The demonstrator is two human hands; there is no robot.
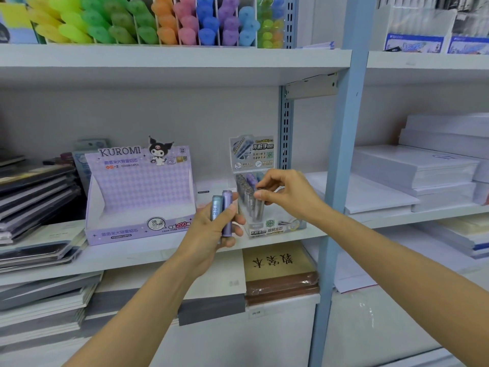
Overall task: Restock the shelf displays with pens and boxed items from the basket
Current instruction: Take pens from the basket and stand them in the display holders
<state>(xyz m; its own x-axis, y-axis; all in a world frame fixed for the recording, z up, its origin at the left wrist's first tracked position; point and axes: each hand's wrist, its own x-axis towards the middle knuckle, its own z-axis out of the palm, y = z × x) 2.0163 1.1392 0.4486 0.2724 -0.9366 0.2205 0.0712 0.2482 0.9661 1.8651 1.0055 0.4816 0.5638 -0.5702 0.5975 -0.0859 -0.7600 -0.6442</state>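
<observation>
— Holding two tubes (223,213) upright in our left hand (211,229), one blue-grey and one purple, fingers wrapped round their lower halves, tops standing free. Where does the next one go?

— Into the small display box (272,221) on the shelf (169,250), just to the right of that hand. Our right hand (284,193) is already over it, thumb and forefinger pinched on the top of a grey tube (258,207) standing in the front row.

— So the right hand is the nearer one to the box?

— Yes, it is right above the rows; the left sits beside the box's left edge, a little lower. The tubes in the box stand on end, tilted slightly back, and the pair in our left hand runs the same way, long axis near vertical. No turning should be needed, we judge.

— Is the right grip seating that tube or lifting it?

— We cannot tell. The pinch is narrow and closed on the cap; the other fingers curl loosely above.

— And the purple box (140,197) further left?

— Empty inside, as far as we see. No basket in view.
</observation>
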